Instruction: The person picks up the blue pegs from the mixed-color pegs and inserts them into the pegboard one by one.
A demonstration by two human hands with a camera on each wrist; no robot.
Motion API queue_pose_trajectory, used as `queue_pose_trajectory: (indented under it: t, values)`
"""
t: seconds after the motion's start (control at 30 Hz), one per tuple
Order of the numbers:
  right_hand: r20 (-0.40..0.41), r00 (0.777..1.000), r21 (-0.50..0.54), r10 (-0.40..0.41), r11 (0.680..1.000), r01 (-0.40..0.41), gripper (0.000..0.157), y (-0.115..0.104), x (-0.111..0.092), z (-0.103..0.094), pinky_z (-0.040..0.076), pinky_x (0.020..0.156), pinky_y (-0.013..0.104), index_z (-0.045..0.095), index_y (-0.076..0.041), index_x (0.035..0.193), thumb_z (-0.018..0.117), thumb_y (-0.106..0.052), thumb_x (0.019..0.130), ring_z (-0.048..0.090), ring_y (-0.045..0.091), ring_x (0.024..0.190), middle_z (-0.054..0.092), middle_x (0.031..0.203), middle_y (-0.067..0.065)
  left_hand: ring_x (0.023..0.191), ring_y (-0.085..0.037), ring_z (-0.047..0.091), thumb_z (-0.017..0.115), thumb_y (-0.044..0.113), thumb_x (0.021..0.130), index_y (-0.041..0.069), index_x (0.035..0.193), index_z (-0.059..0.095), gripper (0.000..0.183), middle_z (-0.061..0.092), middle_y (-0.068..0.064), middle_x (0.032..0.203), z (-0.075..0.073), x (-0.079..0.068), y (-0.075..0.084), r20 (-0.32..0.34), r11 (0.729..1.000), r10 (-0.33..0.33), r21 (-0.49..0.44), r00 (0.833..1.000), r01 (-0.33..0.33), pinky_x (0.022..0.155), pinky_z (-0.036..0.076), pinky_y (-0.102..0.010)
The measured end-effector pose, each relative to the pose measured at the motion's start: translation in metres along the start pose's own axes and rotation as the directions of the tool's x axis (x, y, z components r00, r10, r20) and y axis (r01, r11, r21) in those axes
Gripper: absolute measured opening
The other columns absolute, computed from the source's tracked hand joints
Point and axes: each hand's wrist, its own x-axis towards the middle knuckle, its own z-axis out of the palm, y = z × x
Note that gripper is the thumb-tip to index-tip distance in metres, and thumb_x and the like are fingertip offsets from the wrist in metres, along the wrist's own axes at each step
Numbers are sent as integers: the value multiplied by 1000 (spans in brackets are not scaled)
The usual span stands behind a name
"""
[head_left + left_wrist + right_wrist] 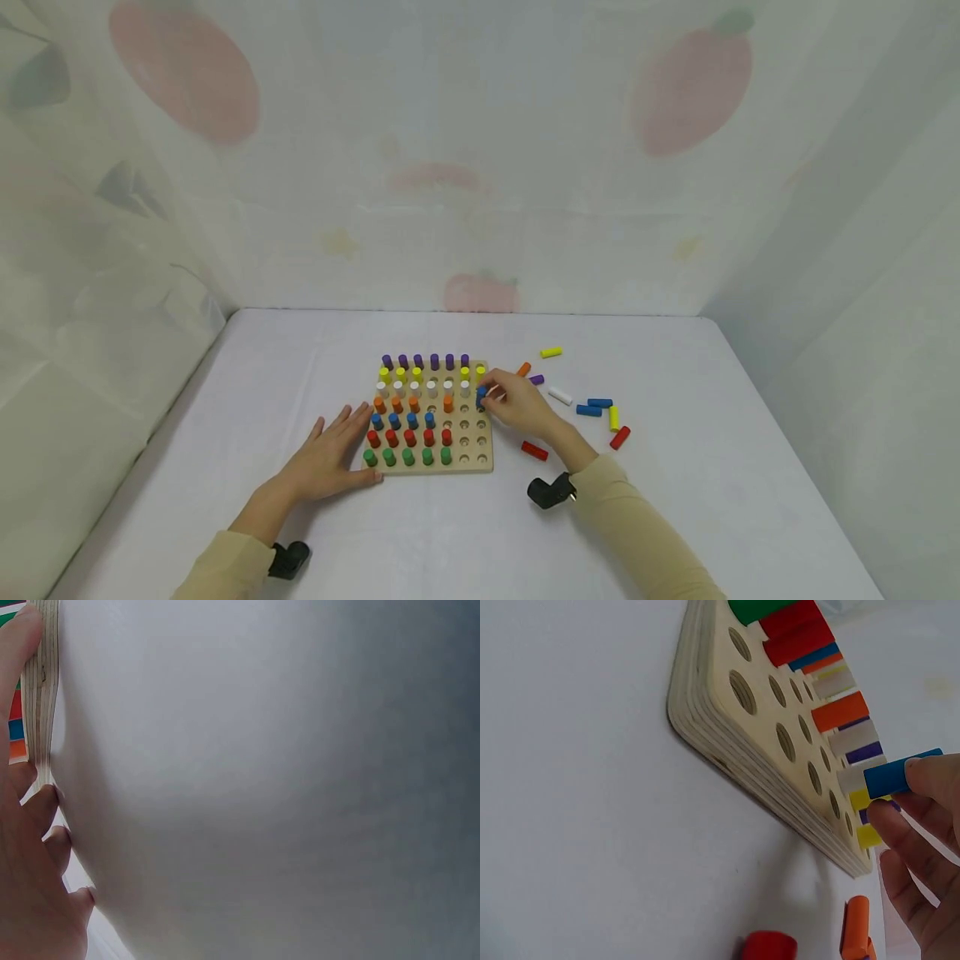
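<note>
Our right hand (525,408) is pinching a blue cylindrical peg (894,776) over the right side of a plywood pegboard (472,450); we are apparently placing it, next probably needing to align it with a round hole (815,778) and lower it. Our left hand (326,460) is resting, fingers spread, against the left edge. The peg is looking smooth and straight-sided.

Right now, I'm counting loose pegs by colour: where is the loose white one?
In the head view, the loose white peg lies on the table right of the board, between a loose purple peg and two loose blue pegs.
</note>
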Motion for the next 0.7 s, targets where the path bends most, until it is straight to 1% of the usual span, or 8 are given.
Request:
queue_pose_trajectory:
  t: [0.1, 0.17, 0.33, 0.43, 0.57, 0.7]
  values:
    - [16, 1000, 8, 5, 1000, -6, 19, -3, 1, 5, 51, 73, 16, 60, -16, 106, 61, -13, 87, 59, 4, 85, 62, 97, -8, 138, -37, 20, 63, 71, 66, 14, 147, 24, 107, 25, -8, 152, 0, 0, 0, -3, 1000, 2, 3, 1000, -2, 107, 9, -64]
    - [21, 1000, 12, -10, 1000, 10, 19, -6, 1, 7, 50, 72, 16, 60, -15, 106, 61, -13, 87, 59, 4, 84, 62, 96, -7, 138, -37, 19, 63, 71, 66, 14, 147, 24, 107, 24, -8, 152, 0, 1, -1, -3, 1000, 2, 4, 1000, -2, 107, 8, -64]
    - [15, 998, 15, -66, 998, 66, 20, -14, 2, 11, 51, 70, 17, 61, -11, 106, 62, -9, 86, 60, 8, 81, 64, 95, -1, 138, -37, 19, 63, 71, 66, 13, 147, 24, 106, 24, -8, 152, 0, 1, 0, 1, 1000, 1, 2, 1000, -1, 107, 8, -64]
    - [32, 998, 29, -48, 998, 47, 20, -18, 2, 14, 51, 69, 17, 60, -11, 106, 61, -10, 86, 59, 8, 81, 64, 94, -2, 138, -37, 19, 63, 71, 66, 13, 147, 25, 106, 24, -8, 152, 0, 1, 0, 3, 1000, 0, 1, 1000, 0, 107, 8, -64]
    - [62, 998, 34, -14, 999, 12, 20, -19, 3, 19, 49, 71, 17, 59, -15, 107, 61, -12, 87, 57, 6, 82, 63, 97, -4, 138, -37, 19, 63, 71, 66, 14, 147, 25, 106, 24, -8, 152, 1, 1, -1, 3, 1000, 0, 1, 1000, 0, 107, 8, -64]
    - [73, 997, 26, -22, 999, 20, 18, -18, 4, 25, 49, 72, 16, 59, -16, 105, 61, -14, 88, 55, 5, 82, 61, 96, -6, 138, -37, 19, 63, 72, 65, 14, 147, 25, 107, 25, -8, 152, 2, 1, -2, 1, 1000, 2, 3, 1000, -2, 107, 8, -64]
